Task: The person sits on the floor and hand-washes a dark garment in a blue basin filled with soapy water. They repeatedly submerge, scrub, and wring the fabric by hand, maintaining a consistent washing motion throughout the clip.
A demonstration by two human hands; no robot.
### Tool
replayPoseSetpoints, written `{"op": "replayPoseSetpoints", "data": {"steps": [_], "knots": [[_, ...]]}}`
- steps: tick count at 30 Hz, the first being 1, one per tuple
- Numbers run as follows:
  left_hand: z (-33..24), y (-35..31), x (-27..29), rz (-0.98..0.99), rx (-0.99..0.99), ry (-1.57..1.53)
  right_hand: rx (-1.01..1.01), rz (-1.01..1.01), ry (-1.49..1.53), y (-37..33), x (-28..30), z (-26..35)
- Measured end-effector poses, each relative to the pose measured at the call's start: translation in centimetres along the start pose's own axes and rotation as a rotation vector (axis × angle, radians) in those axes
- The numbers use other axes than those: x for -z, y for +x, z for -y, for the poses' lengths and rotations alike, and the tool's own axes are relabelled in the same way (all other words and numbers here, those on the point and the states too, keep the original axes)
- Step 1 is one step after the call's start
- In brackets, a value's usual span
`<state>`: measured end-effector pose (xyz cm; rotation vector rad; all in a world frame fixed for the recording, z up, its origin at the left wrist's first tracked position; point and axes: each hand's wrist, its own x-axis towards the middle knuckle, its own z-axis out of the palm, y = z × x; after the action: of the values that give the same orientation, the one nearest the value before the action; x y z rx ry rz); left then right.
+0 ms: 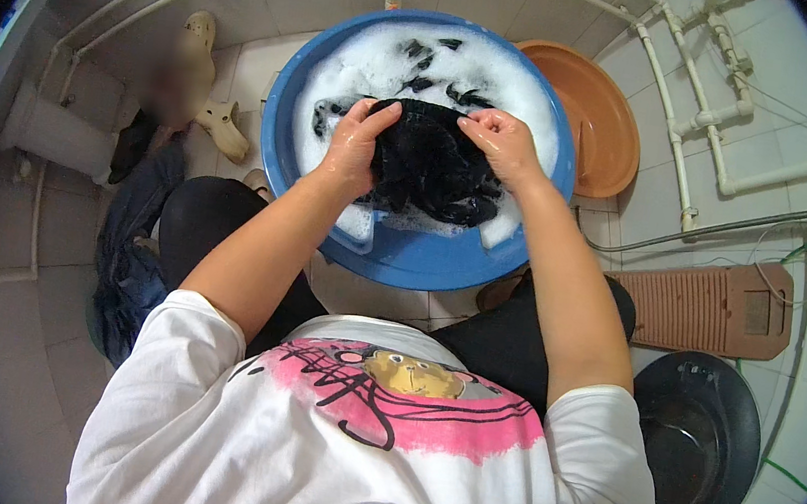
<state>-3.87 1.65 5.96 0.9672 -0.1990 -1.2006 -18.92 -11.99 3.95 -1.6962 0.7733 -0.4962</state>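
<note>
A wet black garment (431, 167) is stretched between my two hands over a large round blue tub (412, 261). My left hand (358, 144) pinches its upper left edge, thumb on top. At the upper right edge, my right hand (504, 147) grips it the same way. The garment's lower part hangs bunched down into the tub, and its exact kind cannot be made out. Thick white suds (366, 61) fill the tub around it. More dark cloth (417, 83) pokes through the foam beyond my hands.
An orange-brown basin (608, 126) stands against the tub's right side. Farther right lie a brown washboard (709, 308) and a black basin (697, 449). Dark clothing (136, 255) lies at my left, near pale clogs (224, 132). White pipes (675, 134) run along the walls.
</note>
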Motion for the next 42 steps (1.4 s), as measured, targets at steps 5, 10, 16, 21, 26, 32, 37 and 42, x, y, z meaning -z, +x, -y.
{"op": "replayPoseSetpoints", "data": {"steps": [5,10,16,21,26,32,37,42], "knots": [[1.9,3.3,2.7,0.004,0.014,-0.166,-0.171,0.178,-0.067,-0.2,-1.7,-1.0],[1.9,4.2,1.4,-0.366,0.134,-0.132,0.066,-0.165,0.567,0.4,-3.2,0.5],[4.1,3.9,3.3,-0.161,0.007,0.592,0.724,-0.264,-0.233,-3.3,-10.6,2.9],[4.9,0.6,-1.2,-0.166,0.153,-0.045,0.336,-0.440,-0.324,-0.8,-7.9,0.6],[5.5,3.7,3.3,-0.113,0.181,0.065,0.455,-0.174,-0.289,-5.2,-11.1,3.3],[5.8,0.6,-1.5,-0.145,0.140,-0.066,0.179,-0.442,-0.307,-0.9,-8.0,0.3],[6.0,3.7,3.5,-0.126,0.243,-0.132,0.412,-0.185,-0.278,-5.1,-11.3,3.0],[5.1,-0.8,-2.1,-0.313,0.149,-0.023,0.101,-0.359,-0.329,-1.2,-7.9,0.6]]}}
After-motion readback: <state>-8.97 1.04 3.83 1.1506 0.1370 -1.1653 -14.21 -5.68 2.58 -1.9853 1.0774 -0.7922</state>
